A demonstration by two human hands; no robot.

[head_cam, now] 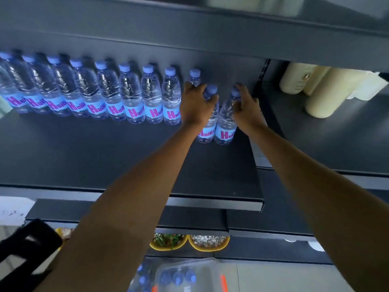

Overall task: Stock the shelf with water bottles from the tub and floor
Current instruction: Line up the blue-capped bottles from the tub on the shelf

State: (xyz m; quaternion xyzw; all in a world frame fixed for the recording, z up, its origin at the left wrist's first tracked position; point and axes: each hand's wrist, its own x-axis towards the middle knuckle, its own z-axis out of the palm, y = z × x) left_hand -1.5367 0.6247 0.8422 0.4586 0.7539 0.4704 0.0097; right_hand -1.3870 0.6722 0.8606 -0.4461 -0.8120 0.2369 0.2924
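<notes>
The left hand (196, 104) has its fingers curled round the neck of one bottle (207, 131), and the right hand (247, 109) grips the shoulder of a second bottle (225, 125) just beside it. Both bottles stand on the shelf (105, 157), a little in front of the row (130, 102) lined along the back. This looks like the placing step: the pair wants sliding back level with the row, then letting go without tipping the neighbours. The bottles are clear ribbed plastic, thin-walled and likely to give under a squeeze, with pale blue caps and blue labels. The shelf is flat dark metal. Below, the clear tub (210, 265) holds more bottles
</notes>
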